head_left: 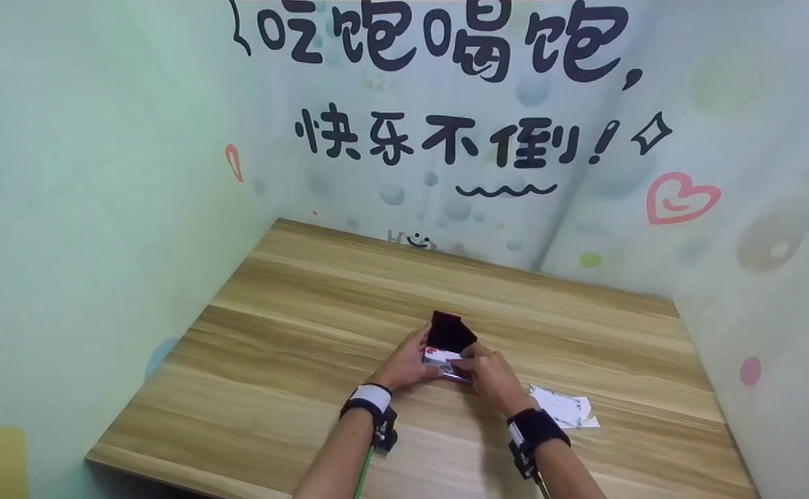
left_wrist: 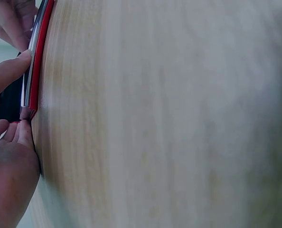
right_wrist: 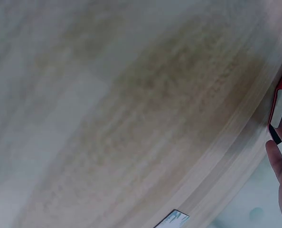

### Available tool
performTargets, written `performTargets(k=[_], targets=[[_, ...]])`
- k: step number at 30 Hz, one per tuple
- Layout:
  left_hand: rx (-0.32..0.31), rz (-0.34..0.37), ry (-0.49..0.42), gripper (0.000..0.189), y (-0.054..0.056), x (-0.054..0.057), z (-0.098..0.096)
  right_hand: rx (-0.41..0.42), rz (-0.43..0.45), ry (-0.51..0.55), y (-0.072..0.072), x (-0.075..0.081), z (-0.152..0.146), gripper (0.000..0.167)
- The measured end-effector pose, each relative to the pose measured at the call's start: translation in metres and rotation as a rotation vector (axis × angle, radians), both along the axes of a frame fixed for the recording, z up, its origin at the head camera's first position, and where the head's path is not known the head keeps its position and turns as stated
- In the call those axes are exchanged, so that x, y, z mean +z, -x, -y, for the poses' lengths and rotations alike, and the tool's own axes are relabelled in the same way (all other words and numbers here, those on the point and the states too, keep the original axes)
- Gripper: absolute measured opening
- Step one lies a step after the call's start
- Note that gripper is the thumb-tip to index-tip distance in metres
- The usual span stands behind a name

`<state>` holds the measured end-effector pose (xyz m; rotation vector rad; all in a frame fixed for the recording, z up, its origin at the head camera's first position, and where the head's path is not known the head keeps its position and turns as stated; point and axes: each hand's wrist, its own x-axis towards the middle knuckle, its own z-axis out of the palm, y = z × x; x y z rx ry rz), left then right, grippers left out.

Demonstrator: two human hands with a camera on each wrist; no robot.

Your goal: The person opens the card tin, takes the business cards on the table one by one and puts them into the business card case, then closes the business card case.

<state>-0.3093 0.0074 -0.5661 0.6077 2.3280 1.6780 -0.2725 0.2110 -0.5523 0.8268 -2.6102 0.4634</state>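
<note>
A card case (head_left: 456,376) with a red outside, a shiny metal edge and a black lining lies on the wooden table, its black flap (head_left: 450,334) raised at the back. White cards (head_left: 438,355) with red and grey print show inside it. My left hand (head_left: 404,363) grips the left end, thumb along the metal front edge (left_wrist: 28,78) and fingers round the side. At the right end, my right hand (head_left: 494,378) has bent fingers over the opening and pinches the cards. Its fingertips are partly hidden by the case in the right wrist view.
Several white paper cards (head_left: 560,407) lie in a loose pile to the right of my right wrist. The table (head_left: 294,333) meets printed walls (head_left: 127,173) at the back and sides. Both wrists wear strapped cameras (head_left: 385,430).
</note>
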Motion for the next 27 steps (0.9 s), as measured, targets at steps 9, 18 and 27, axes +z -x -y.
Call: performTargets(k=[9, 18, 27], targets=[[-0.002, 0.002, 0.005, 0.099, 0.0, -0.001, 0.001, 0.015, 0.049, 0.029, -0.002, -0.001, 0.001, 0.034], [0.005, 0.017, -0.004, 0.1, -0.001, 0.0, 0.002, -0.045, 0.24, 0.203, -0.007, 0.002, -0.002, 0.026], [-0.002, -0.008, -0.01, 0.098, -0.002, 0.001, 0.002, 0.028, 0.058, 0.203, -0.008, 0.008, -0.03, 0.039]])
